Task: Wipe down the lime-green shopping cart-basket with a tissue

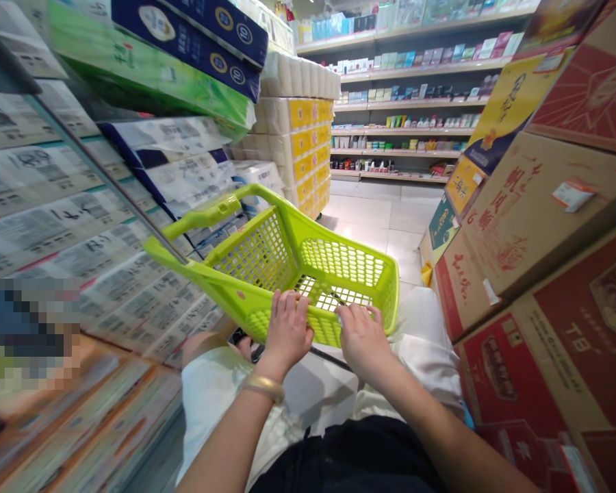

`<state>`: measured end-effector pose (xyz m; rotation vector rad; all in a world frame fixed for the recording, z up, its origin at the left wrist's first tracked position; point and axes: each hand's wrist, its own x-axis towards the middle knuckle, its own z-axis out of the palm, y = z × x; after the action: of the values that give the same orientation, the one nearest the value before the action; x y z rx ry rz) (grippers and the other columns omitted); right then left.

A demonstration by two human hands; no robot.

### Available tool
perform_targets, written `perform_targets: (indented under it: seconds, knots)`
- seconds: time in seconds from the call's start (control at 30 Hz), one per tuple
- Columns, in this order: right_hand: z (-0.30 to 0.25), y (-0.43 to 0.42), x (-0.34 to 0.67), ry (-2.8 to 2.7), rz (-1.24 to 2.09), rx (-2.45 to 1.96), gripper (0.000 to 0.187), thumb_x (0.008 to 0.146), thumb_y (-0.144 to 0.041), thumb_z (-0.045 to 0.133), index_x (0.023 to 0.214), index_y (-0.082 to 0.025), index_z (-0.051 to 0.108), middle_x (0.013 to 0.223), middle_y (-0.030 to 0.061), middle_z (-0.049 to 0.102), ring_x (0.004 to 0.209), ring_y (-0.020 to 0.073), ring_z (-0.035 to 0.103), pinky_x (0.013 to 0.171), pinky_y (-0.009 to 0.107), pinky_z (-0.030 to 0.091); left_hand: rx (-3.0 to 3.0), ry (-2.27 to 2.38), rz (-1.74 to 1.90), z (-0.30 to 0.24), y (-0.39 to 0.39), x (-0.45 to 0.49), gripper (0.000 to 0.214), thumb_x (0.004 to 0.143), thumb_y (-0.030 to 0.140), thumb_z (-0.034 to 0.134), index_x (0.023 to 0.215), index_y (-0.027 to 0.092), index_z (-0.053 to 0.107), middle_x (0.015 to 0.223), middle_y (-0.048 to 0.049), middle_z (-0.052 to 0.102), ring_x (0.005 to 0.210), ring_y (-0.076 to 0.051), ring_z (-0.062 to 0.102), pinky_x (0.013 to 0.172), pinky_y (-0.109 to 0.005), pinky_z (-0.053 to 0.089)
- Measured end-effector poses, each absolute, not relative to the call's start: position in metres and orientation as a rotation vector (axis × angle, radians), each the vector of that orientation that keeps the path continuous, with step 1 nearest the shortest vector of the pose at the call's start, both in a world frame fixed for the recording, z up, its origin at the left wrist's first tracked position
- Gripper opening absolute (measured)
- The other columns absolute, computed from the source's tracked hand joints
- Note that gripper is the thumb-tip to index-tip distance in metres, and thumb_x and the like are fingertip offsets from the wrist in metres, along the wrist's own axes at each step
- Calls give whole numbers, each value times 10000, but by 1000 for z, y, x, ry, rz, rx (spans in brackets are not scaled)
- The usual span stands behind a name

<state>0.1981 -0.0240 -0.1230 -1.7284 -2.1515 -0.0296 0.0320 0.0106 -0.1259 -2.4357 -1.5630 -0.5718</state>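
A lime-green plastic rolling shopping basket (385, 270) with perforated walls stands tilted in front of my knees. Its long metal pull handle (107, 179) slants up to the left. My left hand (290, 329), with a gold bangle on the wrist, curls its fingers over the basket's near rim. To its right, my right hand (362, 335) grips the same rim, fingers bent over the edge. The basket's inside shows only its grid floor and walls. Both thumbs are partly hidden.
Stacked cartons (559, 212) rise close on the right. Packaged paper goods (148, 61) pile up on the left, with bundled toilet rolls (308, 144) beyond. Shelves of small boxes and bottles (411, 123) stand behind a tiled floor (372, 209).
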Motion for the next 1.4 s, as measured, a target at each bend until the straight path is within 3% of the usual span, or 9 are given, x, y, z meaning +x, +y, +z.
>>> perform_targets:
  seconds: [0.23,0.53,0.87,1.13,1.4]
  knots:
    - [-141,-48,243,-2022,-56,-1799,406,798,-5,445,1125,-192,595,984,59,630,947,194,553,1003,385,246,-2429,-1568,-572,-127,10,34,411,669,192,593,1076,165,538,1122,-141,538,1216,-320,432,1175,-545,238]
    - [-121,-21,184,-2142,-25,-1761,283,859,-102,484,1111,-159,598,995,95,615,926,233,540,982,416,264,-2406,-1568,-577,-125,9,35,396,662,198,607,1050,164,535,1094,-140,541,1189,-325,455,1157,-553,271]
    - [-146,-49,238,-2036,-111,-1754,422,807,-3,445,1151,-198,591,1002,50,619,950,187,553,1032,396,237,-2416,-1557,-604,-126,10,33,370,675,167,582,1043,177,541,1094,-135,552,1197,-320,453,1159,-553,267]
    - [-133,-28,197,-2049,-91,-1785,334,820,-54,486,1113,-163,605,981,87,618,940,222,543,992,414,274,-2393,-1547,-608,-124,11,36,362,672,177,585,1030,161,537,1081,-143,543,1169,-322,454,1152,-558,272]
    - [-137,-38,223,-2053,-67,-1747,401,807,-20,463,1136,-210,590,983,43,623,957,181,555,1030,385,233,-2419,-1539,-586,-123,13,30,353,669,162,575,1020,185,544,1074,-130,556,1162,-315,465,1147,-551,283]
